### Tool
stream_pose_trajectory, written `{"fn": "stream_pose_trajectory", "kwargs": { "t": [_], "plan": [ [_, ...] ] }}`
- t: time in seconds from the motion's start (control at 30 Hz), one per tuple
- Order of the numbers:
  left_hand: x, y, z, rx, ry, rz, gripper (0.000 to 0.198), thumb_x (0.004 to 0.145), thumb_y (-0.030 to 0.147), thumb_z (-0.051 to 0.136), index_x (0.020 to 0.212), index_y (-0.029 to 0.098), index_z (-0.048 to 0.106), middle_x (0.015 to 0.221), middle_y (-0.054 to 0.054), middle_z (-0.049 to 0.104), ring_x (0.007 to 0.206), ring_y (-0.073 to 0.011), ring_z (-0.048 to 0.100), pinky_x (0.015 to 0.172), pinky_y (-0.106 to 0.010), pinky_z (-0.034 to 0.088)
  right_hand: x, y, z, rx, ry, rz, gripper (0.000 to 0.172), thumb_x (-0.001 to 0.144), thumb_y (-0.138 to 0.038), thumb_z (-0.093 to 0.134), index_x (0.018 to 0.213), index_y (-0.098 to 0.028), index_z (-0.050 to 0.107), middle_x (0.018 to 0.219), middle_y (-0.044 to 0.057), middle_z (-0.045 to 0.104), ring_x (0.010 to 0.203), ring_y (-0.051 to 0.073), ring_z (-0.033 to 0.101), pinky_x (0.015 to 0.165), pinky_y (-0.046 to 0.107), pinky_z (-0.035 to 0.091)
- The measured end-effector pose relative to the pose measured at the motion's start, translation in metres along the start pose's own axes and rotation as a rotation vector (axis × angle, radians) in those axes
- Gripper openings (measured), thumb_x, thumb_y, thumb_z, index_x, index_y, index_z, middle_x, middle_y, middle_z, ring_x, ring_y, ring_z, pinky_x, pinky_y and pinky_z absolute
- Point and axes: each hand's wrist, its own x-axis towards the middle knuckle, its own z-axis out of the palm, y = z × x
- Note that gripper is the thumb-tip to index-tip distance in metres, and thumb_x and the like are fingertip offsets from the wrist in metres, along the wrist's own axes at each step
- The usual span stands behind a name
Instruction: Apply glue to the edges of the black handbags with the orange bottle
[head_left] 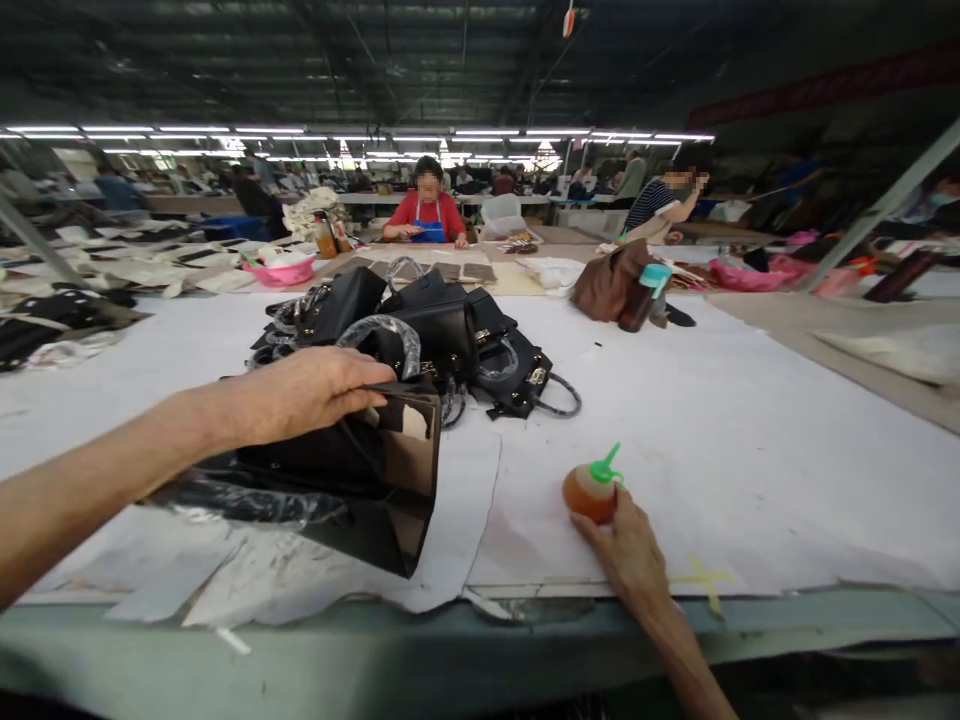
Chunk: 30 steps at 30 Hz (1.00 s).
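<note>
My left hand (315,393) grips the upper edge of a black handbag (337,470), thumb and fingers pinched over its rim. The bag lies on its side with its brown-lined mouth facing right, and its plastic-wrapped handle (251,500) rests toward the table's front. At the right, my right hand (626,545) is closed around a round squeeze bottle (589,493) of amber liquid with a green nozzle cap. The bottle stands tilted slightly at the white table covering. Just beyond my left hand is a heap of similar black handbags (435,330) with wrapped handles and metal clasps.
White paper (712,430) covers the table, torn near the green front edge (360,650). A dark bottle with a turquoise lid (637,300) stands by brown cloth (604,280). Pink basins (281,270) sit farther back. A person in red (427,210) works across the table.
</note>
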Motion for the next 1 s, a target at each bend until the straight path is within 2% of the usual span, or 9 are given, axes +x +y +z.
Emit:
{"fn": "stream_pose_trajectory", "kwargs": {
  "t": [0.1, 0.2, 0.3, 0.4, 0.57, 0.73, 0.83, 0.9, 1.0],
  "plan": [
    [0.002, -0.004, 0.036, 0.154, -0.159, 0.04, 0.023, 0.09, 0.03, 0.047, 0.1, 0.02, 0.065, 0.094, -0.007, 0.062, 0.09, -0.0231, 0.058, 0.079, -0.03, 0.042, 0.002, -0.002, 0.001, -0.026, 0.001, 0.024, 0.079, 0.076, -0.058, 0.05, 0.138, -0.009, 0.038, 0.111, 0.017, 0.056, 0.102, 0.033, 0.054, 0.089, 0.045, 0.044],
    [0.005, -0.003, 0.054, 0.163, -0.199, -0.001, 0.022, 0.089, 0.027, 0.052, 0.105, 0.019, 0.064, 0.1, -0.008, 0.062, 0.094, -0.0239, 0.058, 0.082, -0.031, 0.041, 0.006, -0.002, 0.001, -0.013, -0.008, 0.034, 0.08, 0.075, -0.058, 0.052, 0.137, -0.009, 0.037, 0.113, 0.018, 0.055, 0.101, 0.033, 0.055, 0.087, 0.045, 0.045],
    [0.009, -0.006, 0.054, 0.082, -0.202, -0.026, 0.022, 0.087, 0.027, 0.054, 0.104, 0.018, 0.065, 0.097, -0.006, 0.063, 0.093, -0.0223, 0.058, 0.081, -0.028, 0.039, 0.012, -0.001, 0.001, 0.077, -0.033, 0.014, 0.073, 0.073, -0.055, 0.055, 0.13, -0.012, 0.04, 0.109, 0.015, 0.056, 0.101, 0.033, 0.055, 0.086, 0.044, 0.044],
    [0.013, -0.013, 0.05, -0.074, -0.201, -0.041, 0.02, 0.085, 0.028, 0.054, 0.096, 0.018, 0.067, 0.09, -0.003, 0.064, 0.086, -0.0197, 0.058, 0.075, -0.025, 0.039, 0.017, -0.002, -0.001, 0.254, -0.066, -0.009, 0.062, 0.07, -0.054, 0.061, 0.116, -0.016, 0.042, 0.101, 0.01, 0.057, 0.091, 0.028, 0.058, 0.083, 0.04, 0.046],
    [0.016, -0.022, 0.044, -0.285, -0.234, -0.044, 0.022, 0.084, 0.031, 0.053, 0.088, 0.016, 0.068, 0.079, -0.001, 0.064, 0.076, -0.0176, 0.056, 0.067, -0.023, 0.038, 0.017, -0.018, -0.018, 0.467, -0.131, -0.008, 0.06, 0.064, -0.055, 0.067, 0.105, -0.02, 0.041, 0.086, 0.003, 0.058, 0.077, 0.025, 0.058, 0.072, 0.037, 0.047],
    [0.023, -0.031, 0.03, -0.303, -0.259, -0.081, 0.024, 0.082, 0.036, 0.053, 0.081, 0.015, 0.066, 0.069, 0.001, 0.057, 0.067, -0.0159, 0.051, 0.059, -0.023, 0.034, 0.006, -0.044, -0.052, 0.73, -0.373, -0.03, 0.069, 0.064, -0.049, 0.071, 0.119, -0.02, 0.042, 0.112, 0.01, 0.06, 0.103, 0.03, 0.057, 0.085, 0.04, 0.048],
    [0.026, -0.038, 0.028, -0.329, -0.293, -0.123, 0.027, 0.08, 0.038, 0.054, 0.084, 0.015, 0.068, 0.07, 0.0, 0.057, 0.067, -0.0162, 0.05, 0.058, -0.024, 0.034, 0.004, -0.06, -0.067, 0.993, -0.423, 0.046, 0.071, 0.066, -0.047, 0.07, 0.126, -0.024, 0.042, 0.128, 0.012, 0.055, 0.112, 0.032, 0.055, 0.09, 0.043, 0.049],
    [0.027, -0.044, 0.031, -0.361, -0.31, -0.133, 0.03, 0.078, 0.039, 0.055, 0.087, 0.015, 0.07, 0.071, 0.0, 0.058, 0.068, -0.0169, 0.05, 0.059, -0.024, 0.034, 0.011, -0.07, -0.069, 1.157, -0.429, 0.076, 0.066, 0.069, -0.047, 0.067, 0.127, -0.028, 0.044, 0.131, 0.01, 0.053, 0.11, 0.031, 0.058, 0.088, 0.043, 0.052],
    [0.029, -0.051, 0.041, -0.388, -0.297, -0.112, 0.029, 0.076, 0.04, 0.056, 0.087, 0.016, 0.071, 0.07, 0.0, 0.057, 0.068, -0.0168, 0.049, 0.059, -0.024, 0.035, 0.042, -0.087, -0.062, 1.247, -0.427, 0.076, 0.061, 0.074, -0.051, 0.067, 0.126, -0.027, 0.046, 0.13, 0.009, 0.054, 0.104, 0.026, 0.061, 0.076, 0.035, 0.056]
  ]
}}
